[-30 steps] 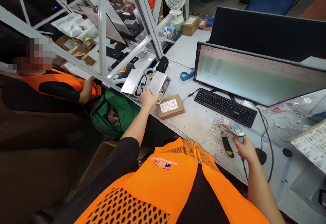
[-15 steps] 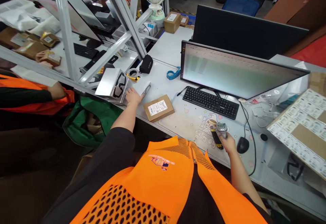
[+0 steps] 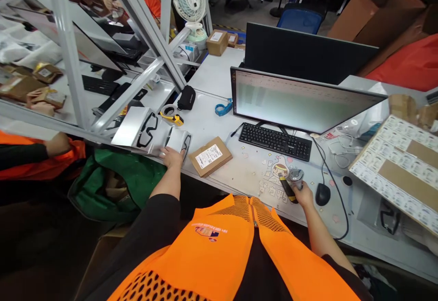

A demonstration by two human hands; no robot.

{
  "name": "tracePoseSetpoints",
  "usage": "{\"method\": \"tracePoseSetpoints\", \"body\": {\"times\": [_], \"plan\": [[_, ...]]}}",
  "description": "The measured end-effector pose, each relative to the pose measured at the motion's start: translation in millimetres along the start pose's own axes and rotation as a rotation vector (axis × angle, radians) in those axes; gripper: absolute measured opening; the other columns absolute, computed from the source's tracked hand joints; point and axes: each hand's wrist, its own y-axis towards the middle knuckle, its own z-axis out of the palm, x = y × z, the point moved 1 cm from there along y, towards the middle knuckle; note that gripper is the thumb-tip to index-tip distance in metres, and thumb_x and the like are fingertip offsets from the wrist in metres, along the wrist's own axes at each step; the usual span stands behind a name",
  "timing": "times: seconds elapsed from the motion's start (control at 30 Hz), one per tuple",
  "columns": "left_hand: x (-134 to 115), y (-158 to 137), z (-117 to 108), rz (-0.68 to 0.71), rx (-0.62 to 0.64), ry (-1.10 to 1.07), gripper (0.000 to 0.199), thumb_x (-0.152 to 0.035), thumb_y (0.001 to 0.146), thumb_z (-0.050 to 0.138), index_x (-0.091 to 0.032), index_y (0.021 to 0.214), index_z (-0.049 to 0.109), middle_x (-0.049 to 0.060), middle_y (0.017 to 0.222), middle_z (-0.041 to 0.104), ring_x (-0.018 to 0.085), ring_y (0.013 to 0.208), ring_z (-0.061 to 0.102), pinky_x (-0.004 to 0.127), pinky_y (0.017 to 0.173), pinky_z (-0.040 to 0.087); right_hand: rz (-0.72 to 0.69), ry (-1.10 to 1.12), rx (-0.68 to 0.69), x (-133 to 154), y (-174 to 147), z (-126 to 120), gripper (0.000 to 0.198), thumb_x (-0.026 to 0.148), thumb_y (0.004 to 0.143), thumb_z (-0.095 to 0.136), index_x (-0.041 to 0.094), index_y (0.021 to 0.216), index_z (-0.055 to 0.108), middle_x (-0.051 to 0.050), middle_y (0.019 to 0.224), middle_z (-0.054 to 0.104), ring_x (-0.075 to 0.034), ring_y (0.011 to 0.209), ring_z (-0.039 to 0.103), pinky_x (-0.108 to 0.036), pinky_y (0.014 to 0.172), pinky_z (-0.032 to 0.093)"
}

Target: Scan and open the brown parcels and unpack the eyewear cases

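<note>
My left hand (image 3: 172, 157) grips the near end of a small white box (image 3: 177, 139) with a dark-framed eyewear picture on its side. Left of it lies a larger white box (image 3: 132, 127) printed with black goggles. A labelled brown cardboard parcel (image 3: 211, 157) lies just right of my left hand. Over the desk mat, my right hand (image 3: 303, 194) is wrapped around the handle of a grey barcode scanner (image 3: 296, 176). Close beside the scanner is a yellow-and-black utility knife (image 3: 287, 188); whether my fingers touch it, I cannot tell.
A monitor (image 3: 301, 102), keyboard (image 3: 275, 141) and mouse (image 3: 322, 194) stand on the desk. Tape dispensers (image 3: 172, 115) and a black case (image 3: 186, 97) lie behind the boxes. A label-covered board (image 3: 393, 155) is at right, a green bag (image 3: 116, 187) below left. Another person's arm (image 3: 54, 146) shows far left.
My left hand has slid toward me, from the middle of the small white box to its near end. My right hand stays on the scanner. The whole view has shifted slightly.
</note>
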Motion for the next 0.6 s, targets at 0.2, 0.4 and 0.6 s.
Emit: {"method": "tracePoseSetpoints", "body": {"times": [0.2, 0.4, 0.6], "plan": [[-24.8, -27.1, -10.3, 0.361, -0.074, -0.028, 0.077, -0.059, 0.108, 0.051, -0.012, 0.167, 0.038, 0.026, 0.175, 0.035, 0.047, 0.155, 0.037, 0.064, 0.127, 0.037, -0.028, -0.004, -0.124, -9.1, -1.8, 17.1, 0.077, 0.035, 0.097, 0.053, 0.003, 0.167, 0.04, -0.028, 0.155, 0.061, -0.039, 0.145, 0.058, -0.048, 0.117, 0.047], [-48.4, -93.1, 15.4, 0.605, 0.389, 0.076, 0.126, -0.078, 0.077, 0.08, -0.029, 0.178, 0.023, 0.023, 0.185, 0.014, 0.058, 0.167, 0.013, 0.079, 0.122, 0.032, -0.006, -0.007, -0.227, 9.4, 7.1, -2.2, 0.076, 0.032, 0.099, 0.052, -0.001, 0.166, 0.041, -0.03, 0.156, 0.058, -0.04, 0.143, 0.058, -0.048, 0.12, 0.046], [-45.0, -113.4, 15.1, 0.657, 0.377, 0.13, 0.131, -0.067, 0.07, 0.085, -0.029, 0.178, 0.021, 0.024, 0.182, 0.016, 0.057, 0.161, 0.025, 0.074, 0.12, 0.04, -0.21, -0.092, -0.184, 86.6, 51.7, -38.1, 0.065, 0.026, 0.1, 0.057, 0.013, 0.163, 0.053, -0.022, 0.175, 0.039, -0.04, 0.162, 0.034, -0.055, 0.13, 0.033]]}}
